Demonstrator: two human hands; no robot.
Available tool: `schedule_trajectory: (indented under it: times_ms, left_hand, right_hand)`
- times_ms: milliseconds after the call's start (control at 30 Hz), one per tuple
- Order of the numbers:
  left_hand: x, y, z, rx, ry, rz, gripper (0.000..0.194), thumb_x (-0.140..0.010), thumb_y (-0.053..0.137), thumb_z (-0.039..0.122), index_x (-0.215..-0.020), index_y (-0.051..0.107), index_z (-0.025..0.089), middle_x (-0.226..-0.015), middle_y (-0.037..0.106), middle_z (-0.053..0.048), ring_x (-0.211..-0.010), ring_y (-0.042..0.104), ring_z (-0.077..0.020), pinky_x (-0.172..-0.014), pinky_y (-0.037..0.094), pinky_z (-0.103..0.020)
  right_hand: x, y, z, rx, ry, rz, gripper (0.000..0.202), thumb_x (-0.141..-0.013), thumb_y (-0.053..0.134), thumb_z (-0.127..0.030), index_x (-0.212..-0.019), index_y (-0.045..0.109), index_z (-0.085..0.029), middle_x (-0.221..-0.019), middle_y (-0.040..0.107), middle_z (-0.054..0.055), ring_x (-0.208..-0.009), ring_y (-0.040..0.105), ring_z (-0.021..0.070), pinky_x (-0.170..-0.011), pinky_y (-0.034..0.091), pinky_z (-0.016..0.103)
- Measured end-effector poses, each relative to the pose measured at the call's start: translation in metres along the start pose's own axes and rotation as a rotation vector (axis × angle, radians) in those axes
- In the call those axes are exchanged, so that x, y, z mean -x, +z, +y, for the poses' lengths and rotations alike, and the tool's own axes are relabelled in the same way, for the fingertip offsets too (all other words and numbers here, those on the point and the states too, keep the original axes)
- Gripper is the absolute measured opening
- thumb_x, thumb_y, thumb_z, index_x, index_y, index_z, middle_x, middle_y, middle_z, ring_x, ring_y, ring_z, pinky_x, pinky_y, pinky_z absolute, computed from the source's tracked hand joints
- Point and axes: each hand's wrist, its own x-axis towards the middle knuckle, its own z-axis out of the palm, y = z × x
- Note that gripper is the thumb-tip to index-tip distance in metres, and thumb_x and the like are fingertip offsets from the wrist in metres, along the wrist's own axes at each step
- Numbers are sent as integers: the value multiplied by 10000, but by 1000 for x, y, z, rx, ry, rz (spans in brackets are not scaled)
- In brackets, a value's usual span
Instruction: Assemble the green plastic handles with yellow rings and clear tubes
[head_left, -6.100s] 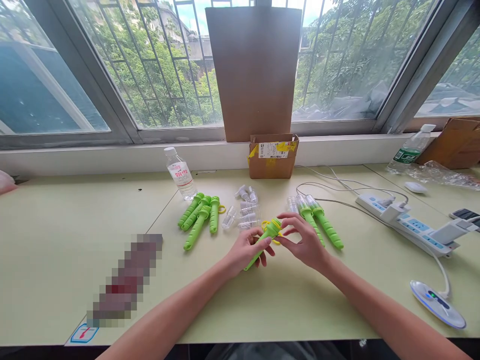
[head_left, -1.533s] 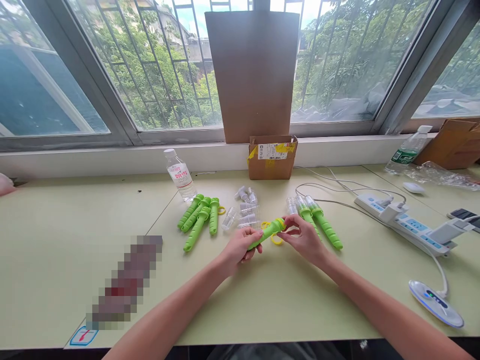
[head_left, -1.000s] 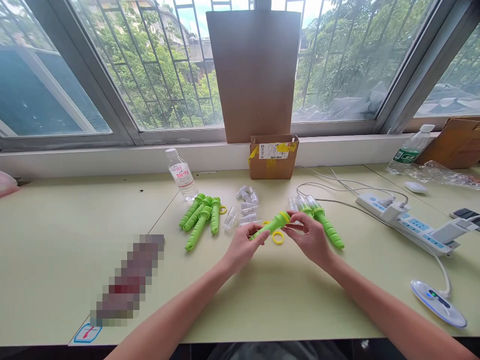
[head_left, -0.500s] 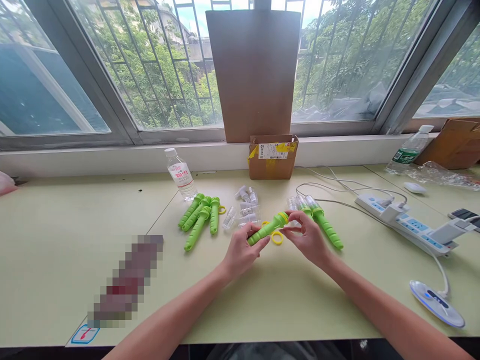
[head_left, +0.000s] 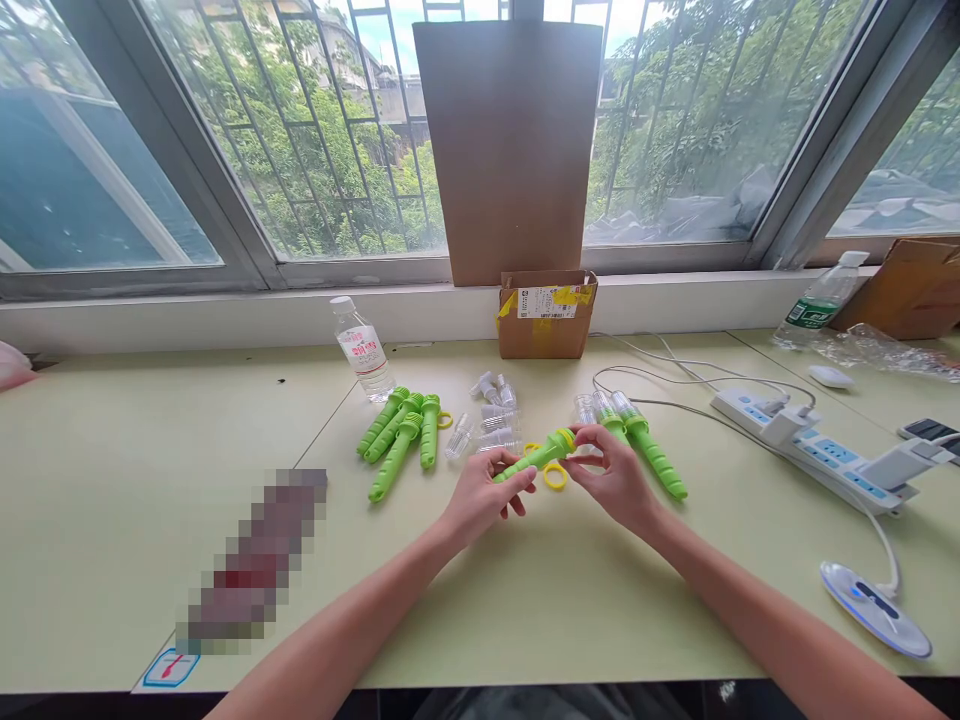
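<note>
Head view: yellow rings (head_left: 555,476) lie below the right hand (head_left: 611,476).

Bright daylight comes through the windows (head_left: 337,150) at the back, whitening the sky and leaving the upright brown board (head_left: 516,150) dull against it. Soft, faint shadows lie on the worktop (head_left: 570,600) beneath the forearms. The wide view stretches towards its edges, fine detail is soft, and a blocky pixelated patch (head_left: 255,560) hides one area at left.

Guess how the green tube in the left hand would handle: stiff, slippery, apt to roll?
The green tube looks straight in the left hand, so probably stiff. Its rounded body might roll, perhaps curving, given the wider collar. Its grooved surface may make it less slippery.
</note>
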Motion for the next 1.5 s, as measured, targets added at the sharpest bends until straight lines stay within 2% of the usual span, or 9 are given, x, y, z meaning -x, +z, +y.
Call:
schedule_trajectory:
  times_ms: [267,733,867,1000,1100,1200,1300,1400,1500]
  left_hand:
    - [-2,-1,0,162,-162,-91,407,-754,665,521,-843,508,155,-775,717,-78,-434,587,-100,-406,375,-191]
    - [-5,-8,-1,290,-284,-212,434,-775,618,561,-922,578,155,-742,706,-72,-410,525,-85,-414,346,-206]
    - [-4,-9,1,243,-271,-230,442,-787,584,577,-939,589,161,-722,693,-63,-422,533,-93,-417,347,-210]
    - [-3,-4,1,16,-118,-135,466,-823,507,606,-919,604,161,-685,631,-17,-410,492,-79,-389,311,-203]
    - [-1,0,-3,-287,158,8,399,-854,499,551,-949,604,178,-618,557,28,-445,463,-82,-443,337,-213]
    - [-1,0,-9,-575,438,168,334,-802,627,447,-1008,558,193,-672,583,29,-533,502,-104,-524,376,-226]
    - [-4,-3,-16,-762,623,270,242,-807,635,331,-973,524,195,-752,617,8,-561,532,-112,-531,384,-228]
    - [-6,-6,-18,-887,760,334,130,-851,571,269,-953,524,202,-803,631,-12,-612,573,-125,-526,386,-224]
    - [-7,-7,-18,-916,802,345,116,-866,560,280,-955,539,209,-810,643,-14,-625,593,-129,-523,395,-221]
  right_hand:
    - [0,0,2,0,8,-23,213,-794,680,-298,-887,504,-223,-1088,609,58,-978,639,213,-801,618,401]
    - [1,0,5,-41,3,-29,221,-784,693,-291,-893,514,-221,-1084,609,62,-990,639,217,-815,618,407]
    - [1,-1,5,-58,12,-34,223,-779,698,-299,-886,520,-218,-1089,616,69,-1002,639,226,-790,627,401]
    - [1,-2,2,-21,5,-2,195,-780,698,-309,-854,547,-211,-1093,641,75,-950,663,226,-786,624,407]
    - [1,-3,-2,-29,-6,26,189,-777,706,-303,-850,557,-213,-1110,648,75,-932,675,227,-796,619,417]
    - [1,-3,-2,-61,-9,36,194,-774,714,-295,-855,557,-215,-1114,647,71,-944,676,230,-806,618,419]
    - [0,-2,1,-107,17,43,209,-766,726,-293,-856,556,-212,-1101,642,70,-977,666,236,-816,617,414]
    - [-1,-2,3,-148,45,55,231,-754,740,-305,-857,558,-208,-1088,639,71,-994,661,241,-833,612,416]
    - [-1,-2,4,-169,55,62,245,-752,744,-322,-857,558,-204,-1099,633,72,-973,669,238,-844,607,425]
